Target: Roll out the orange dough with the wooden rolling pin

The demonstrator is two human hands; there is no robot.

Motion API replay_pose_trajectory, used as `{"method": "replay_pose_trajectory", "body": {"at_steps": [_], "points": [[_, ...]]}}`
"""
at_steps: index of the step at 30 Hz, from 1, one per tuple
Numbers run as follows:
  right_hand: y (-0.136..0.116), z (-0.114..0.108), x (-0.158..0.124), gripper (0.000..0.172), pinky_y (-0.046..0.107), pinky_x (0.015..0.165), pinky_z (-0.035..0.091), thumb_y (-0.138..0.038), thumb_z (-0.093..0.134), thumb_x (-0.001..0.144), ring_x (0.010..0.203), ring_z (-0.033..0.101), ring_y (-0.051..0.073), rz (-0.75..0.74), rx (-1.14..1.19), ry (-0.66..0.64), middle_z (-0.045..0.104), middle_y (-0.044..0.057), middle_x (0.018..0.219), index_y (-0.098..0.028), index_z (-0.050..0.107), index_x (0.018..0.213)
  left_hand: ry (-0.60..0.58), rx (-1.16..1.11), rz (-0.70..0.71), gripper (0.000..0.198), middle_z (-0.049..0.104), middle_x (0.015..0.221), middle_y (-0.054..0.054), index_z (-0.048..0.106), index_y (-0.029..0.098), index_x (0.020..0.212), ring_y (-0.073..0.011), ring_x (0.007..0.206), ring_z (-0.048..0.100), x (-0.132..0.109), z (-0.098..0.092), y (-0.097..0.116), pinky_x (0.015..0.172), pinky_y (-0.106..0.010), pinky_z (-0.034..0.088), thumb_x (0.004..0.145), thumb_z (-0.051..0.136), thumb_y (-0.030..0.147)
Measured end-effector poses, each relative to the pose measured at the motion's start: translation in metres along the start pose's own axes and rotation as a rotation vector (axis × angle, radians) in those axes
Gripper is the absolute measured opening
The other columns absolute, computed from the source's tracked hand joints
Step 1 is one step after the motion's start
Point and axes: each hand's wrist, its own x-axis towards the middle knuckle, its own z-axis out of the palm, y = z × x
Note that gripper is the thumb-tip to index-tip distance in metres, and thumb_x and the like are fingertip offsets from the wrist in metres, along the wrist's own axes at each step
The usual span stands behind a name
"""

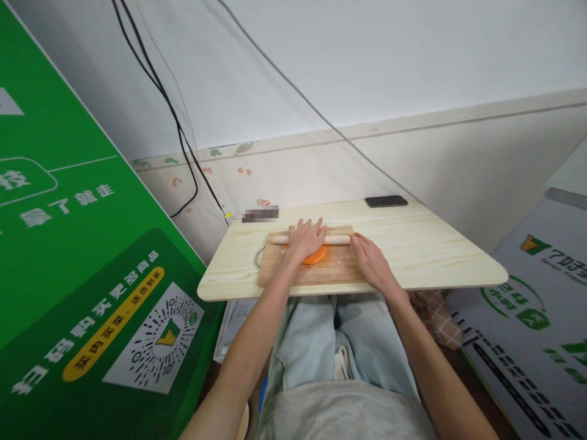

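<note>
A wooden cutting board (279, 275) with a metal ring handle at its left lies near the table's front edge. Across its far part rests a pale rolling pin (338, 240). Under and in front of the pin is a flat orange piece, apparently dough (315, 256), partly hidden by my left hand (306, 238). That hand lies on the pin, palm down, fingers spread and pointing away from me. My right hand (370, 260) is at the board's right edge, its stretched fingers close together and touching the pin's right end. Whitish smudges, perhaps flour, mark the board.
The board lies on a light wood-grain table (426, 256). A black phone (386, 201) lies at the back, and a blurred dark object (260, 214) at the back left. Cables hang along the wall. A green printed panel (92, 244) stands left, a white printed one (541, 293) right.
</note>
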Motion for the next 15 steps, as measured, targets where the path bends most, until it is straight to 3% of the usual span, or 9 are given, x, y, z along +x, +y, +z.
{"method": "replay_pose_trajectory", "body": {"at_steps": [4, 8, 11, 15], "points": [[0.0, 0.001, 0.0, 0.075, 0.059, 0.131, 0.045, -0.067, 0.021, 0.118, 0.149, 0.064, 0.036, -0.033, 0.009, 0.013, 0.074, 0.016, 0.155, -0.024, 0.077, 0.142, 0.055, 0.015, 0.073, 0.066, 0.051, 0.179, -0.004, 0.049, 0.031, 0.175, -0.0352, 0.173, 0.033, -0.044, 0.011, -0.004, 0.138, -0.064, 0.03, 0.119, 0.023, 0.054], [-0.001, 0.002, 0.0, 0.079, 0.058, 0.131, 0.045, -0.068, 0.016, 0.117, 0.15, 0.064, 0.036, -0.02, -0.003, 0.011, 0.072, 0.018, 0.156, -0.023, 0.075, 0.143, 0.151, 0.039, 0.108, 0.068, 0.042, 0.185, -0.002, 0.043, 0.032, 0.179, -0.0336, 0.177, 0.023, -0.078, 0.022, -0.007, 0.142, -0.059, 0.023, 0.119, 0.026, 0.057], [-0.001, 0.002, 0.0, 0.08, 0.058, 0.132, 0.044, -0.069, 0.015, 0.117, 0.15, 0.063, 0.035, -0.029, -0.007, 0.006, 0.072, 0.017, 0.157, -0.023, 0.075, 0.143, 0.145, 0.027, 0.093, 0.07, 0.04, 0.185, -0.001, 0.044, 0.032, 0.179, -0.0357, 0.177, 0.02, -0.07, 0.022, -0.007, 0.142, -0.06, 0.023, 0.118, 0.023, 0.059], [-0.002, 0.001, 0.0, 0.081, 0.058, 0.131, 0.045, -0.069, 0.015, 0.117, 0.149, 0.064, 0.036, -0.009, -0.006, 0.001, 0.072, 0.017, 0.156, -0.022, 0.076, 0.142, 0.021, 0.007, 0.056, 0.073, 0.038, 0.186, -0.002, 0.043, 0.034, 0.179, -0.0375, 0.177, 0.021, -0.021, 0.009, -0.006, 0.141, -0.067, 0.024, 0.117, 0.019, 0.065]]}}
